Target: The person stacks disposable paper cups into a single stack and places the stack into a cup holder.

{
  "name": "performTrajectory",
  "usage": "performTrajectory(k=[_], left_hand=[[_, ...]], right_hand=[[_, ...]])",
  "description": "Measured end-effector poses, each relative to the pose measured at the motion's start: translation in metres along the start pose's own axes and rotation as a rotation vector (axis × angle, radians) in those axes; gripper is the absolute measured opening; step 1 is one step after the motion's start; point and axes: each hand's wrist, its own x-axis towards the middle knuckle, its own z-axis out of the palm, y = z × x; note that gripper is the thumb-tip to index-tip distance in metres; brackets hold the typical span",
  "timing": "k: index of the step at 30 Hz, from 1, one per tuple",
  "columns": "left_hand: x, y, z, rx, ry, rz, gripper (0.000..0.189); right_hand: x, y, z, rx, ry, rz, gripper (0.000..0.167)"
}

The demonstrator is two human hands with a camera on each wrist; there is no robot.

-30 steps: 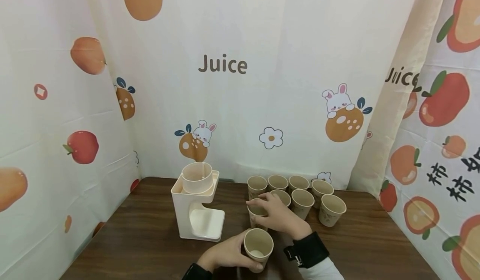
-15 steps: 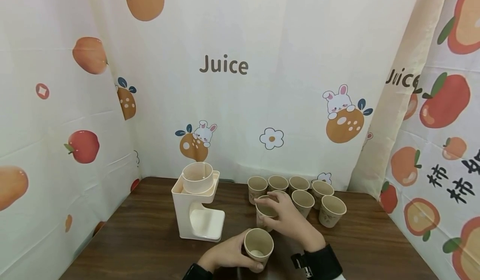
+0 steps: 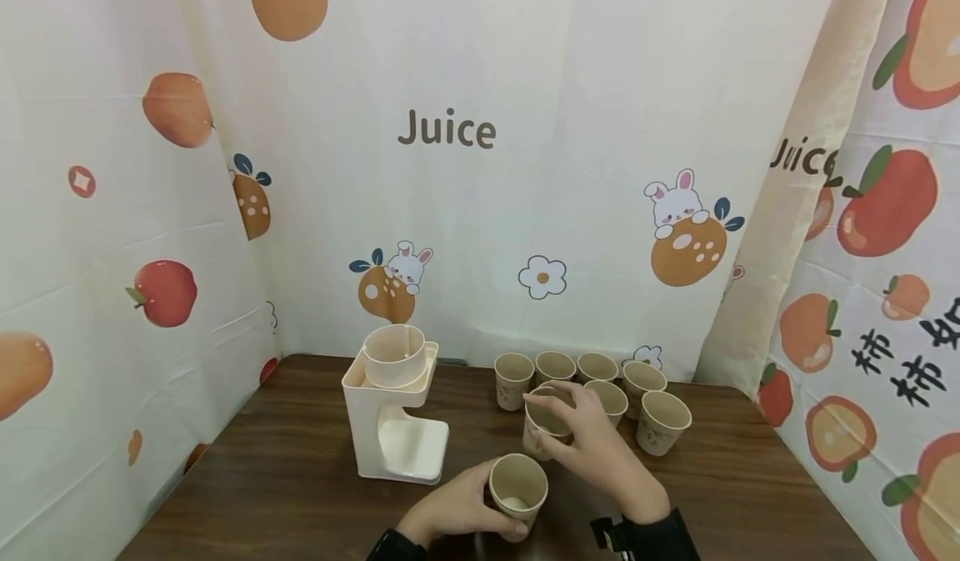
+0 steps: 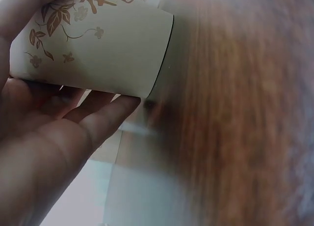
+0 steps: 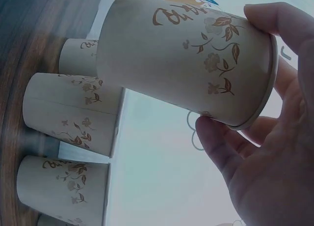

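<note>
My left hand (image 3: pixel 456 504) grips a beige paper cup (image 3: pixel 517 494) near the table's front, its mouth facing up. In the left wrist view the fingers curl round that cup's (image 4: pixel 108 54) flower-printed side. Farther back, my right hand (image 3: pixel 600 448) holds a second paper cup (image 3: pixel 536 438) by its upper part. The right wrist view shows thumb and fingers pinching this cup (image 5: pixel 176 64) near its rim, with other cups beyond it. Whether its base touches the table cannot be told. The right hand partly covers a standing cup (image 3: pixel 613 401) behind it.
Several matching paper cups (image 3: pixel 512 388) stand upright at the back, with one cup (image 3: pixel 662 432) at the right end. To the left is a white dispenser-like stand (image 3: pixel 367 436) with a round container on top. Printed curtains (image 3: pixel 480 211) surround the brown wooden table (image 3: pixel 262 461).
My right hand has moved right with its paper cup, which now stands in front of the neighbouring cups. The left hand and its cup have barely moved.
</note>
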Motion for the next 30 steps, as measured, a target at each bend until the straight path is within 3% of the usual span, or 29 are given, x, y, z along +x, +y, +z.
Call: performTrajectory(k=[15, 22, 30], left_hand=[[0.000, 0.001, 0.000, 0.010, 0.014, 0.008, 0.066], [0.000, -0.001, -0.001, 0.002, 0.003, 0.009, 0.067], [0.000, 0.000, 0.000, 0.049, 0.031, -0.015, 0.063]], right_hand=[[-0.002, -0.018, -0.019, -0.046, 0.072, -0.021, 0.051], [-0.002, -0.030, -0.025, -0.011, 0.057, -0.010, 0.051], [-0.002, -0.035, -0.026, 0.050, 0.010, -0.074, 0.053]])
